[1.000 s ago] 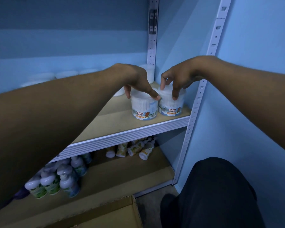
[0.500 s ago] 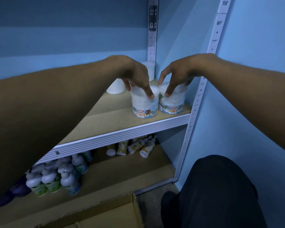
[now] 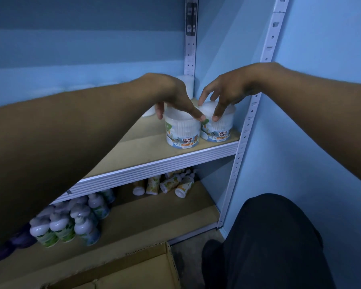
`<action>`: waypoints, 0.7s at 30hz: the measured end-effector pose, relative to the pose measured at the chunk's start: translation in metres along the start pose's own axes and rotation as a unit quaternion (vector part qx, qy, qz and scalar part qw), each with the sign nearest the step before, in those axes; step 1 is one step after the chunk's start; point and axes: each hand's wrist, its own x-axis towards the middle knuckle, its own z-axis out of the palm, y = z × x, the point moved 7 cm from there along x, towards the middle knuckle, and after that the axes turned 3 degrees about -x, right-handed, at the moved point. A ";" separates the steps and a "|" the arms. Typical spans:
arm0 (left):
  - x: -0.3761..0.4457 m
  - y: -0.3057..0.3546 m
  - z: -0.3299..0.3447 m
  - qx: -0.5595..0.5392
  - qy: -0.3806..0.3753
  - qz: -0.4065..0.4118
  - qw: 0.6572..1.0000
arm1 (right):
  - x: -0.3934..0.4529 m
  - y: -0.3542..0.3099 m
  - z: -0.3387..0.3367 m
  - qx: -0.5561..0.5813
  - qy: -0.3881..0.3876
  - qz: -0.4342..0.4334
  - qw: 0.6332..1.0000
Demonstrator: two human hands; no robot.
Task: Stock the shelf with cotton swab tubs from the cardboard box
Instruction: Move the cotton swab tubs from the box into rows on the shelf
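— Where did the tubs stand?
— On the shelf (image 3: 138, 149), at its front right corner: the left tub (image 3: 182, 133) and the right tub (image 3: 217, 127), touching, both upright.
— And the hands?
— The left hand (image 3: 173, 99) gripped the left tub's lid with curled fingers; the right hand (image 3: 223, 94) pinched the right tub's lid. The cardboard box (image 3: 133, 272) sat below.

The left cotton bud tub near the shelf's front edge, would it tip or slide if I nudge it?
The left tub looks squat with a flat base, so probably slides rather than tips. Its see-through wall shows only swabs, so likely light.
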 end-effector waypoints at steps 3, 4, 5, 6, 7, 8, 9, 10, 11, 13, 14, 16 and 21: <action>0.003 -0.001 -0.001 -0.022 -0.022 0.018 0.999 | -0.003 0.000 -0.002 0.009 0.002 0.008 1.000; 0.003 -0.001 -0.001 -0.031 -0.032 0.028 0.999 | -0.004 0.000 -0.003 0.009 0.003 0.011 1.000; 0.003 -0.001 -0.001 -0.038 -0.044 0.035 0.998 | -0.004 0.000 -0.003 0.009 0.005 0.013 1.000; 0.004 -0.001 0.000 -0.045 -0.053 0.040 0.997 | -0.004 0.000 -0.003 0.007 0.007 0.014 1.000; 0.005 -0.002 0.000 -0.048 -0.059 0.042 0.996 | -0.004 0.000 -0.003 0.004 0.009 0.014 1.000; 0.005 -0.003 0.001 -0.048 -0.063 0.042 0.996 | -0.003 -0.001 -0.003 0.000 0.011 0.014 1.000; 0.005 -0.003 0.001 -0.050 -0.065 0.041 0.996 | -0.003 -0.002 -0.002 -0.003 0.012 0.014 1.000; 0.005 -0.003 0.001 -0.052 -0.065 0.040 0.996 | -0.003 -0.003 -0.002 -0.005 0.012 0.015 1.000; 0.005 -0.003 0.002 -0.053 -0.066 0.038 0.996 | -0.003 -0.003 -0.003 -0.006 0.011 0.015 1.000; 0.004 -0.001 0.001 -0.052 -0.062 0.034 0.996 | -0.004 -0.003 -0.003 -0.005 0.010 0.015 1.000; 0.003 -0.001 0.001 -0.051 -0.059 0.034 0.996 | -0.004 -0.003 -0.003 -0.005 0.009 0.015 1.000; 0.003 0.000 0.001 -0.050 -0.056 0.035 0.997 | -0.003 -0.002 -0.004 -0.005 0.008 0.016 1.000; 0.001 0.001 0.001 -0.049 -0.057 0.038 0.996 | -0.002 -0.002 -0.003 -0.004 0.008 0.016 1.000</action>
